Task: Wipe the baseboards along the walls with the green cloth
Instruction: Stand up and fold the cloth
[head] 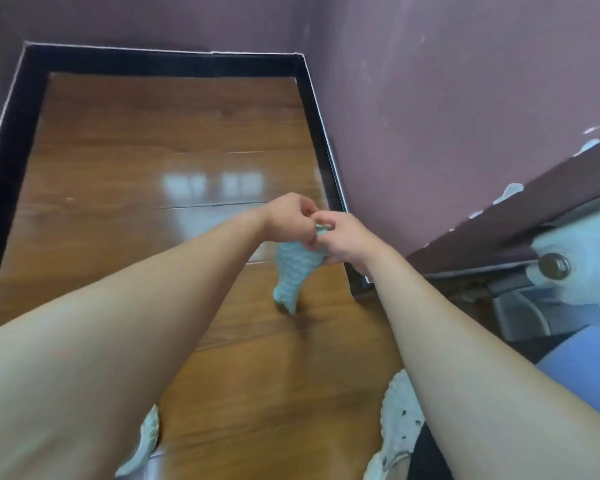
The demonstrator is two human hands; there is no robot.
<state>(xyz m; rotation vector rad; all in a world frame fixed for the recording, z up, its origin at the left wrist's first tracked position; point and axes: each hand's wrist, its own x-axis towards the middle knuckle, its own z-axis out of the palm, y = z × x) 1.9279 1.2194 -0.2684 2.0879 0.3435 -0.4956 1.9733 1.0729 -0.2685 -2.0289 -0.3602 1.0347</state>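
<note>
**Head view: green cloth held in both hands over the floor, beside the right-hand baseboard**

Surface and room: the floor (153, 150) is glossy brown wood-grain plank that reflects pale window-shaped patches of light. Three mauve walls (430, 98) close in a narrow recess. The right wall shows scuffs and chipped pale patches of paint. A dark brown door (520, 209) stands at the right.

Count: three runs of baseboards (160, 64) (left, far and right), one cloth, one round knob (554, 266) and two shoes (397, 420), partly hidden by the forearms.

Materials and shapes: the baseboards are black and shiny, with a thin light line along the top edge. The knob is dull brass-coloured metal. The shoes are pale and perforated.

Task item: the green cloth (291, 268) is pale green with a ribbed, waffle-like weave. It hangs in a narrow, tapering fold, close to the right baseboard but apart from it. Whether its tip touches the floor cannot be told.

Grip: the left hand (288, 216) and right hand (343, 240) meet at the cloth's top edge, and each grip is pinched onto the fabric.
</note>
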